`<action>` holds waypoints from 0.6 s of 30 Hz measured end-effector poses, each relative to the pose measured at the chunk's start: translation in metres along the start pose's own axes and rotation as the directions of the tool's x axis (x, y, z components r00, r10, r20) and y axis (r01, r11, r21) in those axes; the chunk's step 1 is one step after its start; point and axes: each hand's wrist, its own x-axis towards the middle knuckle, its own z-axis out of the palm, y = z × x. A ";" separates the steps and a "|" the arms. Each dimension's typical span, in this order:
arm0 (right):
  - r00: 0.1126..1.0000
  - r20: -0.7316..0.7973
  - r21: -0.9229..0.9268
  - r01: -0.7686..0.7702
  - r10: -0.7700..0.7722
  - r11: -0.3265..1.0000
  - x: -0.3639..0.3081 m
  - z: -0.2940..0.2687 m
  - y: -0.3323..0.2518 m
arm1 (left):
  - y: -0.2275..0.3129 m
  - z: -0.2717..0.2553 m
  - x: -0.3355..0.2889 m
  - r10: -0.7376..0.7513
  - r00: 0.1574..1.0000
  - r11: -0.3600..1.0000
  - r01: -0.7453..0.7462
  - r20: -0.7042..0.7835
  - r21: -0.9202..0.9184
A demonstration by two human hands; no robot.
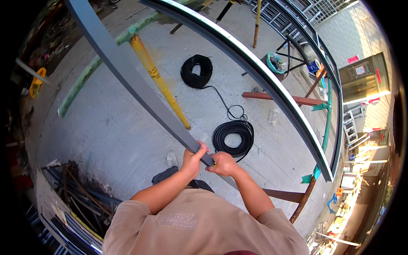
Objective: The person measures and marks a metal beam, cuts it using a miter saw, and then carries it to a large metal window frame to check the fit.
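Grey bar [143, 99] extends forward-left from both hands [192, 162] [222, 164], closed around its near end.

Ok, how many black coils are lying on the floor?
2: the farther coil lies to the right of the yellow post, the nearer coil just beyond the right hand. Others may be hidden.

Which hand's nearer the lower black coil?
Right. The right hand is just below the coil in the picture; the left hand, on the grey bar, is farther off, lower left.
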 end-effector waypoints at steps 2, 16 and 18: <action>0.997 0.061 -0.038 -0.041 0.043 0.998 0.008 0.012 0.021 | -0.018 -0.011 0.012 -0.095 0.992 0.995 0.095 0.080 0.006; 0.704 0.270 -0.230 -0.615 0.657 0.754 -0.018 0.085 0.117 | -0.007 -0.214 0.124 -0.249 0.930 0.876 0.335 -0.269 0.348; 0.656 0.254 -0.261 -0.661 0.711 0.704 -0.003 0.093 0.130 | 0.014 -0.237 0.157 -0.117 0.923 0.917 0.243 -0.367 0.317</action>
